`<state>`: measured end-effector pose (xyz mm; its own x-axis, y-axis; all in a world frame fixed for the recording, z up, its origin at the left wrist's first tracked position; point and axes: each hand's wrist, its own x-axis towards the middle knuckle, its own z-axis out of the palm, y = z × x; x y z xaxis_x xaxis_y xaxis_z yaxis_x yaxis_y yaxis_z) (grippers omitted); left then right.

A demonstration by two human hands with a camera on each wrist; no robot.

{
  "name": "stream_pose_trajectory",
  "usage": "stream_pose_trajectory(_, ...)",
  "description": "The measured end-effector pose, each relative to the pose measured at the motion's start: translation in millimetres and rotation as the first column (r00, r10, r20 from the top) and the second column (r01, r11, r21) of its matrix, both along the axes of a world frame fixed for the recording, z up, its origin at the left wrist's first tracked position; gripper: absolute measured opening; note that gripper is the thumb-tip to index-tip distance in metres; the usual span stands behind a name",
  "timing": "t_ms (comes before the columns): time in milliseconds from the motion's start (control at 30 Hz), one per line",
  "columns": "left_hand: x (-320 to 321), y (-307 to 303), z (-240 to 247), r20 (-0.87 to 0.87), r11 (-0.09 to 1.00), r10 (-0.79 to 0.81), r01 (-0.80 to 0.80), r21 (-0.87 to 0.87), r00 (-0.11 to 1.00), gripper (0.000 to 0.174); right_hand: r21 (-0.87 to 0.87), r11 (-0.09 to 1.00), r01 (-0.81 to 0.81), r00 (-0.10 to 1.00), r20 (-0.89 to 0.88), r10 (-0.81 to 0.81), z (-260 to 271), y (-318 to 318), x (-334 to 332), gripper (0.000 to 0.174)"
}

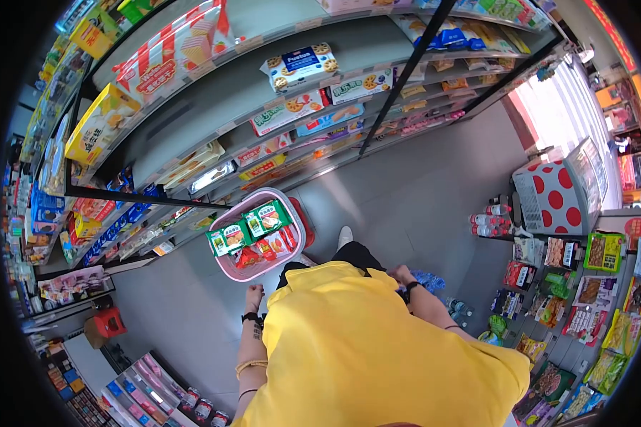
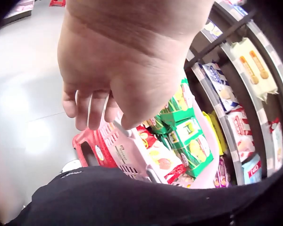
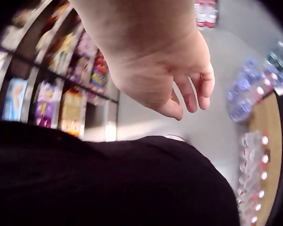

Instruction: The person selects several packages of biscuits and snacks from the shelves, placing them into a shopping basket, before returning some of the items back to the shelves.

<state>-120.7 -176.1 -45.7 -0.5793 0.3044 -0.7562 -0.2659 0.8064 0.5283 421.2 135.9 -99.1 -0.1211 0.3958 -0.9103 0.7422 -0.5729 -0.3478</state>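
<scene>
A pink plastic basket [image 1: 224, 263] stands in front of the shelves, to the left of the person's legs. Inside it lie green snack packs [image 1: 266, 218] and red packets [image 1: 267, 248]. The left hand [image 1: 254, 297] hangs beside the near side of the basket, holding nothing. In the left wrist view the same left hand [image 2: 122, 70] has loosely bent fingers and overlaps the basket's edge. At the person's right side hangs the right hand [image 1: 404, 276], with nothing in it. Its relaxed fingers [image 3: 190, 96] point down over the floor in the right wrist view.
Tall shelves [image 1: 242, 57] with biscuit packs run along the front. A red plastic piece [image 1: 305, 224] shows behind the basket. Bottles [image 1: 459, 310] stand on the right, near a snack rack [image 1: 577, 299] and a polka-dot box [image 1: 548, 198]. A red stool [image 1: 110, 322] is at left.
</scene>
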Motion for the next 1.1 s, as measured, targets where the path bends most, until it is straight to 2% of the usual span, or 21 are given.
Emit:
stream_pose_trajectory(33,-6.2,8.9,-0.3,-0.029,0.999,-0.037,0.038,0.010,0.999,0.037,0.012,0.993,0.120,0.993,-0.010,-0.120,13.8,-11.4,0.8,0.011)
stream_pose_trajectory(100,-16.3,25.1,4.0,-0.160,0.957,-0.250,0.218,-0.192,0.955,0.042,0.030,0.937,0.348,0.937,-0.028,-0.347,45.8,-35.1,2.2,0.008)
stream_pose_trajectory(133,-22.6,35.2,12.5,-0.207,0.908,-0.361,0.292,-0.300,0.909,0.044,0.063,0.928,0.367,0.930,-0.009,-0.367,54.8,-41.1,-1.3,0.006)
stream_pose_trajectory(167,-20.0,53.7,35.1,-0.171,0.882,-0.380,0.300,-0.363,0.909,0.049,0.098,0.918,0.384,0.922,0.008,-0.387,61.0,-41.7,-6.8,0.005)
stream_pose_trajectory(200,-20.8,60.1,34.6,-0.209,0.881,-0.395,0.305,-0.362,0.894,0.050,0.133,0.907,0.399,0.914,0.024,-0.405,63.9,-40.7,-10.7,0.005)
stream_pose_trajectory(267,-21.8,66.2,29.0,-0.285,0.879,-0.423,0.314,-0.358,0.860,0.051,0.068,0.854,0.516,0.855,-0.111,-0.507,33.9,-41.2,-13.9,0.008)
stream_pose_trajectory(300,-22.3,72.6,32.9,-0.237,0.871,-0.437,0.342,-0.353,0.868,0.057,0.030,0.822,0.568,0.813,-0.175,-0.555,22.2,-40.6,-15.8,0.010)
stream_pose_trajectory(400,-23.2,76.7,24.7,-0.154,0.839,-0.491,0.418,-0.348,0.857,0.066,0.109,0.890,0.443,0.880,-0.244,-0.408,50.3,-13.2,-48.7,0.015)
stream_pose_trajectory(433,-18.3,80.4,31.2,-0.185,0.834,-0.506,0.422,-0.356,0.843,0.073,0.117,0.881,0.458,0.869,-0.266,-0.417,51.8,-7.0,-56.9,0.016)
stream_pose_trajectory(533,-11.1,87.2,38.9,-0.175,0.764,-0.573,0.444,-0.468,0.801,0.072,0.134,0.866,0.482,0.849,-0.314,-0.424,58.2,8.2,-70.7,0.020)
stream_pose_trajectory(600,-15.3,85.3,32.6,-0.035,0.705,-0.612,0.524,-0.478,0.790,0.075,0.136,0.872,0.470,0.854,-0.319,-0.411,64.1,13.2,-71.7,0.020)
stream_pose_trajectory(700,-24.7,73.7,5.5,0.136,0.623,-0.677,0.662,-0.416,0.723,0.076,0.139,0.853,0.503,0.828,-0.359,-0.430,32.6,5.4,-50.4,0.019)
stream_pose_trajectory(733,-27.6,68.3,-6.0,0.182,0.597,-0.700,0.706,-0.381,0.690,0.076,0.136,0.857,0.497,0.838,-0.334,-0.432,24.7,2.2,-41.5,0.018)
stream_pose_trajectory(833,-33.3,42.8,-47.5,0.140,0.467,-0.831,0.813,-0.348,0.538,0.074,0.115,0.863,0.491,0.858,-0.234,-0.457,18.9,-9.7,-21.4,0.015)
stream_pose_trajectory(933,-32.2,38.6,-60.7,0.084,0.411,-0.869,0.805,-0.429,0.488,0.074,0.083,0.857,0.508,0.859,-0.126,-0.496,38.7,-18.5,-15.8,0.011)
stream_pose_trajectory(1033,-28.6,43.5,-53.9,0.035,0.432,-0.867,0.784,-0.447,0.498,0.059,0.067,0.859,0.507,0.859,-0.121,-0.498,52.3,-22.2,-13.7,0.010)
stream_pose_trajectory(1100,-18.4,65.7,-11.9,0.090,0.555,-0.756,0.708,-0.437,0.648,0.069,0.056,0.851,0.523,0.847,-0.147,-0.511,46.1,-25.1,-10.8,0.011)
